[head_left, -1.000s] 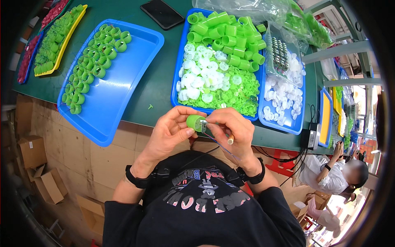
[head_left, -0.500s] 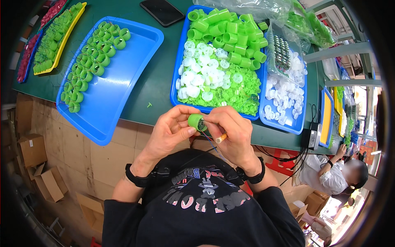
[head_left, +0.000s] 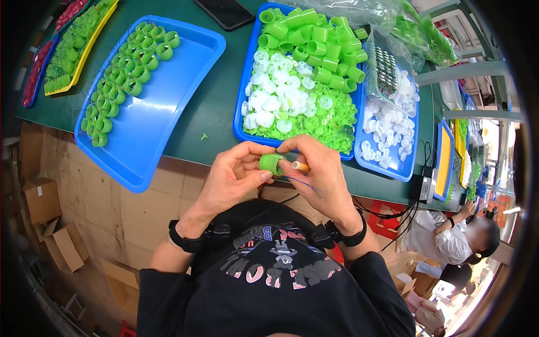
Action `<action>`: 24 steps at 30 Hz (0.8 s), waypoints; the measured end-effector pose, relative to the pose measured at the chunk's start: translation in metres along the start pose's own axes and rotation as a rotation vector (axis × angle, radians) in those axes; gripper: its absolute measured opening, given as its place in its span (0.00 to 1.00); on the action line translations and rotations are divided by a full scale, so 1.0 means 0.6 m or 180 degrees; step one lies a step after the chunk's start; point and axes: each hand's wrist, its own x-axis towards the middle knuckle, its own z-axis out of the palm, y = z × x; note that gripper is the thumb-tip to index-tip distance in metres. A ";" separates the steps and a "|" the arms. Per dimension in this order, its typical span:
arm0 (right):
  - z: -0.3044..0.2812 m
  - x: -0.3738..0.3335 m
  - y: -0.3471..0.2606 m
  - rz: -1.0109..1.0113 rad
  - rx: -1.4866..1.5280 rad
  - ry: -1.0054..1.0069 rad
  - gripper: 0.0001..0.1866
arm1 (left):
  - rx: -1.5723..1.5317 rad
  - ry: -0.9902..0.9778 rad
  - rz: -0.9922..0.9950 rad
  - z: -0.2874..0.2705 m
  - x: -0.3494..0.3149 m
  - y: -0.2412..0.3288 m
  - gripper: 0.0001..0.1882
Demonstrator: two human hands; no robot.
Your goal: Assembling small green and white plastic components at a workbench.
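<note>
My left hand [head_left: 233, 174] pinches a short green plastic cylinder [head_left: 269, 163] between thumb and fingers, in front of my chest. The cylinder lies on its side, its open end toward the right. My right hand [head_left: 325, 177] is closed around a thin tool with a pale wooden handle [head_left: 301, 166]; the tool's working end is hidden. Its thumb and fingertips touch the cylinder's open end. A thin blue wire [head_left: 307, 184] trails from there beneath my right fingers. What sits inside the cylinder is mostly hidden by my fingers.
A blue tray [head_left: 168, 84] at left holds rows of wired green cylinders. Ahead, another blue tray [head_left: 238, 126] carries green tubes, white discs and small green pieces. White parts and a clear box [head_left: 412, 104] of circuit boards stand right of it. A phone [head_left: 227, 12] lies behind; a person [head_left: 435, 236] sits right.
The cylinder has turned, so the circuit board seen in its opening is now mostly covered. My right thumb has come to the opening and the wooden handle has risen slightly.
</note>
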 end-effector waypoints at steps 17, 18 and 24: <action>0.013 -0.002 0.018 0.0034 0.0345 0.0160 0.08 | 0.1818 0.0589 0.0443 0.041 0.004 0.003 0.19; 0.009 -0.003 0.020 0.0155 0.0435 0.0197 0.05 | 0.2683 0.0742 0.0943 0.041 0.004 0.002 0.19; -0.022 -0.004 0.026 0.0102 0.2535 0.1361 0.20 | 0.3667 0.0798 0.1485 0.027 -0.001 -0.026 0.20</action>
